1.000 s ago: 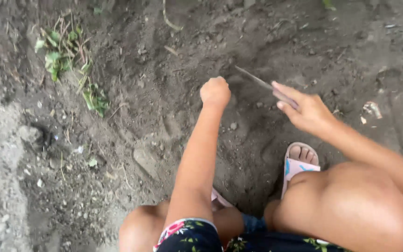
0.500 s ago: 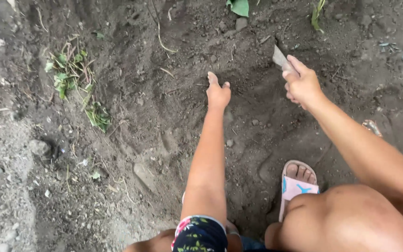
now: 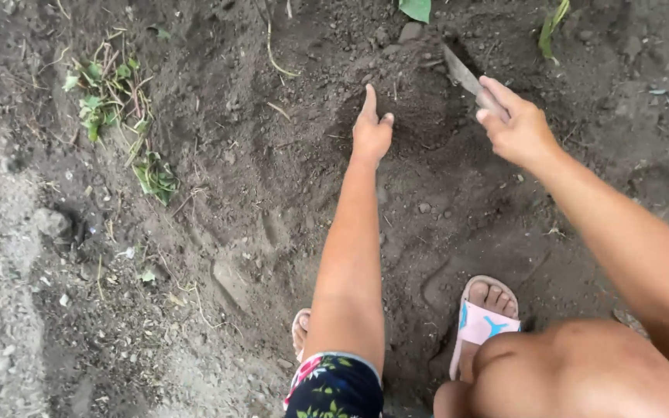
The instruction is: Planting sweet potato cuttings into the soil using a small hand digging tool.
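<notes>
Soil (image 3: 420, 116) lay loose and dark in a small mound just ahead of both hands, and that was what I worked. My right hand (image 3: 516, 128) was clenched around a flat blade (image 3: 462, 73), its tip sunk into the mound's far edge. My left hand (image 3: 371, 128) lay spread on the dirt, one finger stretched forward, holding nothing. I judged the blade should go in shallow and angled away from that finger, with the left palm steadying the crumbling side. Pulled weeds (image 3: 110, 108) lay well apart.
</notes>
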